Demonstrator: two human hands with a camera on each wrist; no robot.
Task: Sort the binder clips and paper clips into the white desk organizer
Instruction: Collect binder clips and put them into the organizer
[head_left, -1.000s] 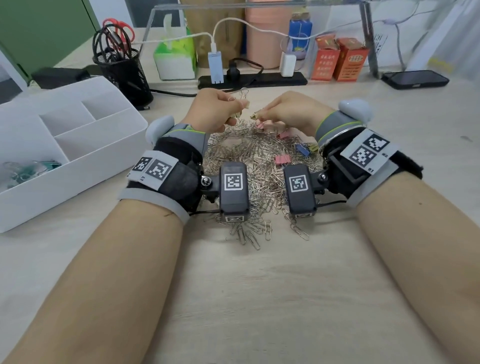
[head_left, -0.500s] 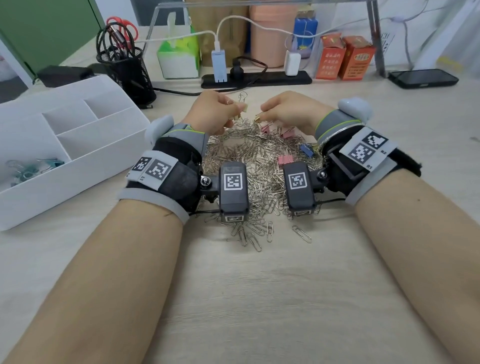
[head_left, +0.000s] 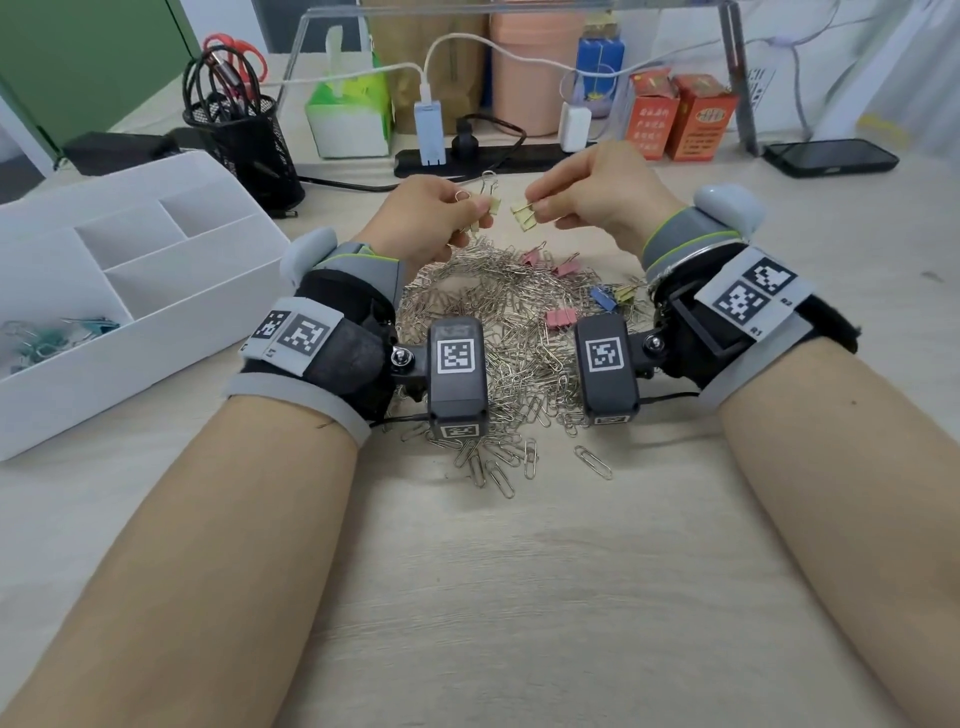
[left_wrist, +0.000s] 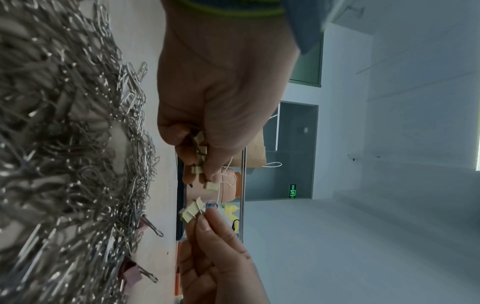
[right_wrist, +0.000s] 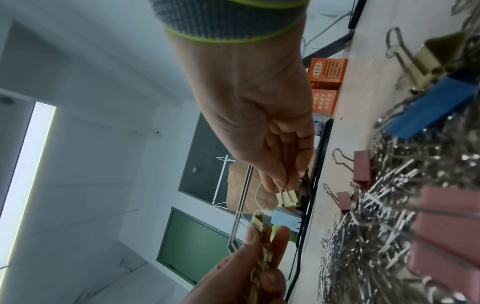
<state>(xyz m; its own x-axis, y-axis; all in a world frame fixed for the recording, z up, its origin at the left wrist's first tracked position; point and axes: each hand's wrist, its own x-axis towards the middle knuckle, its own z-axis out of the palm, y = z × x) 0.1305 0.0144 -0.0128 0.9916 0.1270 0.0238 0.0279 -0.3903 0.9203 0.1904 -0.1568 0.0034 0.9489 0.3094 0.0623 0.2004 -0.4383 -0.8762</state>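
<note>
— Wood-grain desk first, pale and wide, with both forearms laid across it. What sits on it?

— At the left edge, the white desk organizer, its front compartment holding a few teal binder clips; the other compartments in view look bare. In the middle, between the wrists, a big heap of silver paper clips, some strays scattered at the near edge.

— Any binder clips in that heap?

— Yes: pink binder clips on the pile, two more pink ones at its far edge, and a blue binder clip beside an olive one at the right.

— And the hands?

— Both are raised above the far side of the heap. The left hand has its fingers curled around a bunch of pale yellow binder clips, thumb pressed on top, wire handles sticking up. The right hand pinches a second small cluster of yellow clips by its wire handles, between thumb and fingertips.

— Are the two bunches touching?

— No, they sit just beside each other with a small gap between.

— Behind them?

— A black power strip with chargers plugged in, a black mesh pen cup, a green tissue box, two orange boxes and a dark phone at the right.
</note>
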